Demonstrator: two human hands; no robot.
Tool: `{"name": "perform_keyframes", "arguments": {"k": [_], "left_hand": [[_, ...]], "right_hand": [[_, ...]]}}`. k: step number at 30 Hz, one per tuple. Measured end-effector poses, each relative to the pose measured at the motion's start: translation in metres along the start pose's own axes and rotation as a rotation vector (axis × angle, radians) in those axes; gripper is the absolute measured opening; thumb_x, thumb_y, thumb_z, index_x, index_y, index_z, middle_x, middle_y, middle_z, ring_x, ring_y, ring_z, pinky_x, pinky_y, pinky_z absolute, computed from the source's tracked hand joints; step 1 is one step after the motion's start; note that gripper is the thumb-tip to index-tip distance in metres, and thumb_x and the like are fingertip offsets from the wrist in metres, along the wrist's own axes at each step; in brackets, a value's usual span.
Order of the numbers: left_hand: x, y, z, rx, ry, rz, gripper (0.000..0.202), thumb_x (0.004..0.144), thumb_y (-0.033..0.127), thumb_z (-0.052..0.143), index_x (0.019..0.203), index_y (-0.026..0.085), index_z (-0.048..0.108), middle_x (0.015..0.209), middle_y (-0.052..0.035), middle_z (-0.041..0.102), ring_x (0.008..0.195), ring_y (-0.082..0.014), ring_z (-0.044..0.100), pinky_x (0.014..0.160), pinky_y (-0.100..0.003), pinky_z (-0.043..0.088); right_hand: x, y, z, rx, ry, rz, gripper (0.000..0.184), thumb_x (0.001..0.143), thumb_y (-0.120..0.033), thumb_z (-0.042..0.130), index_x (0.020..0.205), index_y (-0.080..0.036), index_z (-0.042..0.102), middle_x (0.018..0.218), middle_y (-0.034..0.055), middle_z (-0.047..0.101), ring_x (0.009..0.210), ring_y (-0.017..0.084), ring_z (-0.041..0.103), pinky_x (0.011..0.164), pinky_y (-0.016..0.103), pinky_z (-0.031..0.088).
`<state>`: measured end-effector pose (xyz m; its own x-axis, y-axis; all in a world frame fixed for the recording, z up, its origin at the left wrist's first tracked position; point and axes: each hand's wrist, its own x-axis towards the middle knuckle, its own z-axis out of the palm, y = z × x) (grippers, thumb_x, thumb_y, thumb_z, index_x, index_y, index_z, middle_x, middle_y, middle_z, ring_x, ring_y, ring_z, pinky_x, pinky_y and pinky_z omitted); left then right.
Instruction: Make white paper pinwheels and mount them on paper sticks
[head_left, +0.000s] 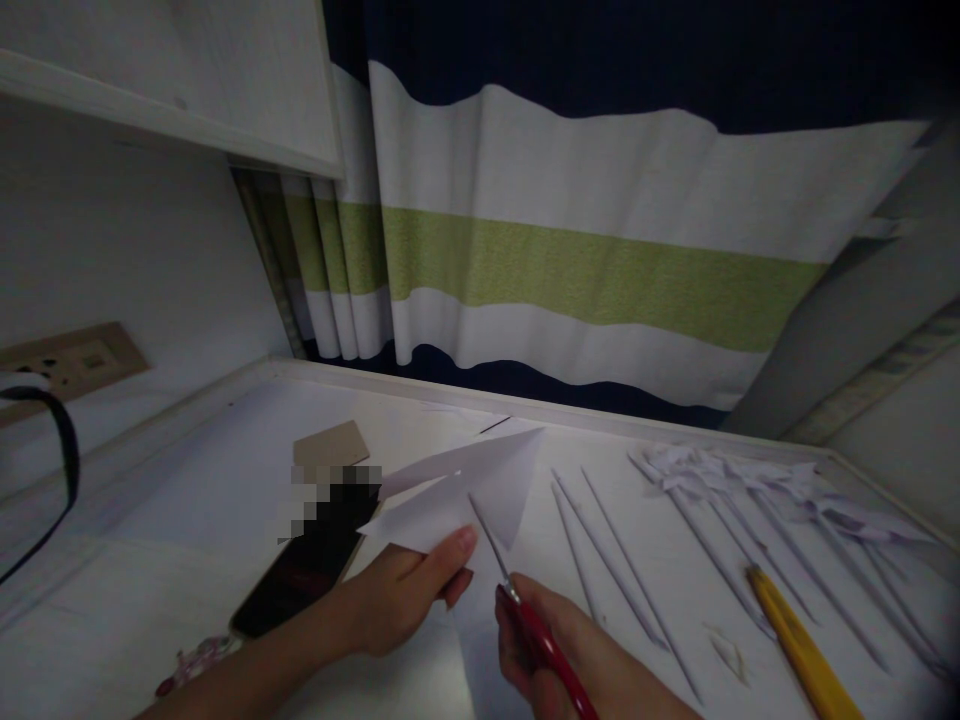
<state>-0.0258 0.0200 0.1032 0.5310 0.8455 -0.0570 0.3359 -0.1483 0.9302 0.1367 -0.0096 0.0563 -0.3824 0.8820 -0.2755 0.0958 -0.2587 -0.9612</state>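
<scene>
My left hand (412,590) pinches a folded sheet of white paper (495,480) between thumb and fingers, holding it up over the table. A cut edge runs across the sheet near its middle. My right hand (555,640) is wrapped round red-handled scissors (551,655). Their thin metal blade points up and left, against the paper just right of my left thumb. Part of the handle is hidden in my fingers. To the right of my right hand lie several thin rolled-paper sticks (607,550).
More paper sticks with crumpled white paper ends (720,475) lie at the right, beside a yellow tool (795,640). A dark phone (300,580), a beige card (330,447) and a pink trinket (199,660) are at the left. A striped curtain (585,260) hangs behind the table.
</scene>
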Motion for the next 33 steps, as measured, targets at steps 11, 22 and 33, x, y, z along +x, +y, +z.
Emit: {"name": "perform_keyframes", "arguments": {"k": [11, 22, 33], "left_hand": [[-0.001, -0.005, 0.001, 0.024, 0.004, 0.009, 0.044, 0.085, 0.039, 0.023, 0.047, 0.018, 0.031, 0.045, 0.0064, 0.032, 0.044, -0.0085, 0.032, 0.061, -0.022, 0.034], [-0.001, -0.001, -0.001, 0.035, -0.030, 0.017, 0.044, 0.085, 0.038, 0.022, 0.047, 0.018, 0.032, 0.046, 0.0066, 0.032, 0.045, -0.0085, 0.033, 0.062, -0.021, 0.034], [-0.002, -0.001, 0.000, 0.124, 0.022, -0.153, 0.044, 0.080, 0.045, 0.027, 0.044, 0.019, 0.030, 0.046, 0.0043, 0.037, 0.050, -0.0115, 0.039, 0.060, -0.022, 0.034]], "right_hand": [[0.003, 0.005, 0.007, 0.160, 0.034, 0.047, 0.021, 0.078, -0.033, 0.047, 0.067, -0.016, 0.047, 0.060, -0.0037, 0.045, 0.054, 0.008, 0.044, 0.051, 0.021, 0.039], [0.008, -0.009, 0.013, 0.236, 0.019, 0.075, 0.030, 0.075, -0.044, 0.038, 0.057, -0.021, 0.037, 0.051, -0.0045, 0.034, 0.046, 0.009, 0.038, 0.045, 0.020, 0.036], [-0.012, -0.006, -0.007, 0.025, -0.169, -0.063, 0.036, 0.061, -0.049, 0.061, 0.064, -0.017, 0.044, 0.058, -0.0046, 0.038, 0.049, 0.006, 0.033, 0.044, 0.019, 0.027]]}}
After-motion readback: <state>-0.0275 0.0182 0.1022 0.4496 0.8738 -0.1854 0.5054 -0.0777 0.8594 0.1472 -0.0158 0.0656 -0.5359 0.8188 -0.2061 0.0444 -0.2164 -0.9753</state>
